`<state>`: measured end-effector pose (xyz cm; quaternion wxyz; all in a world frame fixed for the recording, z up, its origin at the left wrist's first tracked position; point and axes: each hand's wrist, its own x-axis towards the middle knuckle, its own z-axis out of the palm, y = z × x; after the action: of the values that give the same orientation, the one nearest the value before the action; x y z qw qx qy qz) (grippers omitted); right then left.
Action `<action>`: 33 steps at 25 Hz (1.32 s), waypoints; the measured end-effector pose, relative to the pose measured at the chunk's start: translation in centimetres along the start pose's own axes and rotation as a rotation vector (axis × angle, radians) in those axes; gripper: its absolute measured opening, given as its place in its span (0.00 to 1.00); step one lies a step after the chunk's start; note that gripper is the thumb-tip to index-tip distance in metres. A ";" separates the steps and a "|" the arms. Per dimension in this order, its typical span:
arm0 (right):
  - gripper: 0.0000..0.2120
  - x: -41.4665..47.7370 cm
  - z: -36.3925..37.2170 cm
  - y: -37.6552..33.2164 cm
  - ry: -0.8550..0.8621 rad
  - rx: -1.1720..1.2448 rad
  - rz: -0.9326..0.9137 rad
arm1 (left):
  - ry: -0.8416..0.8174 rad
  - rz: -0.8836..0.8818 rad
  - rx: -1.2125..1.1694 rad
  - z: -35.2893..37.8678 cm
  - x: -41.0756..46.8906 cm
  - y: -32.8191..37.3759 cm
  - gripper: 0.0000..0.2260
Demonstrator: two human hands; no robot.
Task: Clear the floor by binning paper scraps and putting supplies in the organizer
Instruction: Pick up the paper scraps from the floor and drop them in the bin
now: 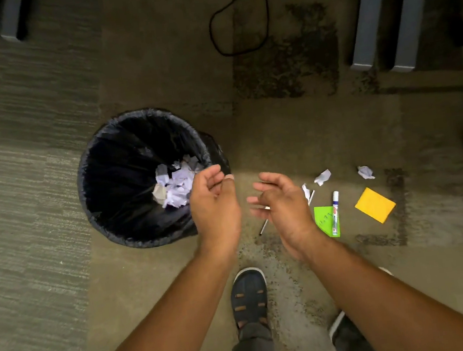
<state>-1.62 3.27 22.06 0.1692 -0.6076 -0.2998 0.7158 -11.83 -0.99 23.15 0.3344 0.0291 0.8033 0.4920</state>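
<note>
Standing over the mess, head cam looking straight down.

L hand (213, 204) sits at the near-right rim of the bin (94, 152), palm up, fingers loosely curled, nothing visible in it. Placement reads as a drop just made or about to end, but that's judgement only. R hand (282, 198) is beside it over bare carpet, fingers spread and slack, empty as far as I can see; a thin pale thing near the fingers may be a ring or a pen end, can't tell.

Bin: round, black liner folded over rim. Inside, a heap of crumpled white paper (175, 185) bunched toward the right side of the bottom; rest of the liner is bare.

Still on floor, right of the hands: three white scraps (322, 177), (366, 172), and one partly hidden behind R hand (305, 190). Supplies: marker (335, 213) lying across a green sticky note (325, 219), yellow pad (375, 205) apart to the right, a dark pen (263, 227) between the wrists.

Organizer not in view. Est. task partway: some paper binned, supplies untouched.

Hands hover near the bin, so prob. next reach goes right, to the scraps.

Black cable (247, 11) loops at top; shoe (249, 296) below.
</note>
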 end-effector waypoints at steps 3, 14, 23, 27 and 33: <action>0.16 2.3 -6.0 1.4 0.098 -0.123 -0.037 | -0.162 0.068 0.217 5.4 -0.6 -3.0 0.12; 0.18 17.2 -29.2 7.6 0.393 -0.762 -0.151 | -0.284 0.023 0.777 23.4 3.1 -19.1 0.13; 0.21 25.8 -33.0 9.2 0.442 -1.258 -0.214 | -0.295 0.085 0.882 26.3 6.0 -25.6 0.14; 0.23 27.1 -32.9 9.5 0.421 -1.386 -0.171 | -0.260 -0.005 0.741 26.2 6.6 -25.0 0.06; 0.14 26.8 -32.7 9.3 0.520 -1.322 -0.274 | -0.286 0.078 0.629 27.6 7.4 -23.1 0.12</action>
<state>25.82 19.73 -7.10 -0.0796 -0.6905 -0.6936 0.1894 4.60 11.20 -7.35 0.3993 0.2300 0.8589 0.2237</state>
